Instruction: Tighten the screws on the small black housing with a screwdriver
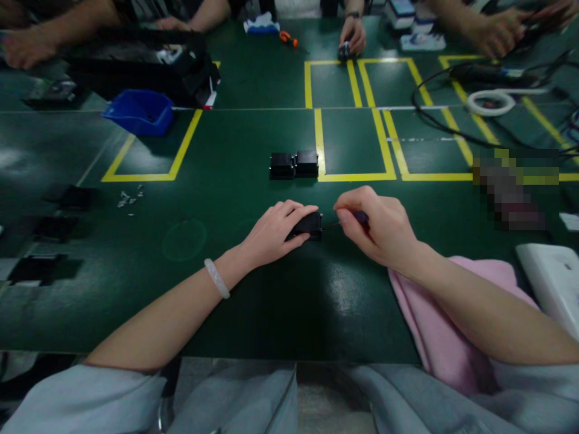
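One black block (312, 224), between forefinger and thumb of the left hand (274, 232), resting on the green table (253, 301). Probably light and stiff, with smooth faces likely to slide unless pressed down. Best taken by the two opposite long sides, clear of the right end. One thin-shafted, dark-handled tool (361, 217), pinched in the curled fingers of the right hand (380, 226); best gripped at the thick end. Contact between tool and block not certain. Two similar black pieces (307, 164), side by side, beyond the left fingertips.
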Demonstrator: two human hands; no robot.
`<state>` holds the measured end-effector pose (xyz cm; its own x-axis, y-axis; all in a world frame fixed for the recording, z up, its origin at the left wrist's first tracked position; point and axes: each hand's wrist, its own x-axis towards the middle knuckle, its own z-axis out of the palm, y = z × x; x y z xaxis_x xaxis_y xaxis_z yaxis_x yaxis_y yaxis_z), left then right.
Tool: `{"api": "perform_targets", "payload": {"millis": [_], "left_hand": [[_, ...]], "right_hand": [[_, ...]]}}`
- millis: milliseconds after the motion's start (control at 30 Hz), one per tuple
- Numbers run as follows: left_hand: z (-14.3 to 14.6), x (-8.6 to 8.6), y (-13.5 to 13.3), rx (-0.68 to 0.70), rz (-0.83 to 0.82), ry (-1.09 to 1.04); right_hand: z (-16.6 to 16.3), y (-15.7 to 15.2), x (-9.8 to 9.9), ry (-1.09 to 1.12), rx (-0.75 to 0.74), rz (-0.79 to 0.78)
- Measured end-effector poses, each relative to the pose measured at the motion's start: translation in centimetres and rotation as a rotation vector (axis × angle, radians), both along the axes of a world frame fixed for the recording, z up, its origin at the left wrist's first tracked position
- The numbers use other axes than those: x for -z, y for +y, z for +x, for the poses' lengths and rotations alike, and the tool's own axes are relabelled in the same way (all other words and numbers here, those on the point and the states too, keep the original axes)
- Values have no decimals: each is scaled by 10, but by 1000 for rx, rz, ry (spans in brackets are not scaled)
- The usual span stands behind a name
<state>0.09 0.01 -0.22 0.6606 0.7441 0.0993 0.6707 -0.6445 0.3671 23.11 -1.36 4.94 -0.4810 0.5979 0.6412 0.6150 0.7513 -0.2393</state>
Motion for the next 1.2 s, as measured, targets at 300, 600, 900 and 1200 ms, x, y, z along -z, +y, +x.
{"api": "perform_targets", "payload": {"millis": [300,600,900,1200], "left_hand": [[0,-1,0,-1,6,2],[0,0,0,-3,6,-8],[0,-1,-1,-5,-19,-14],[0,0,0,4,7,-9]], "right_hand": [[0,0,0,8,8,-25],[-2,0,1,33,3,-24],[0,1,-2,2,-1,-33],[0,2,1,64,22,-57]]}}
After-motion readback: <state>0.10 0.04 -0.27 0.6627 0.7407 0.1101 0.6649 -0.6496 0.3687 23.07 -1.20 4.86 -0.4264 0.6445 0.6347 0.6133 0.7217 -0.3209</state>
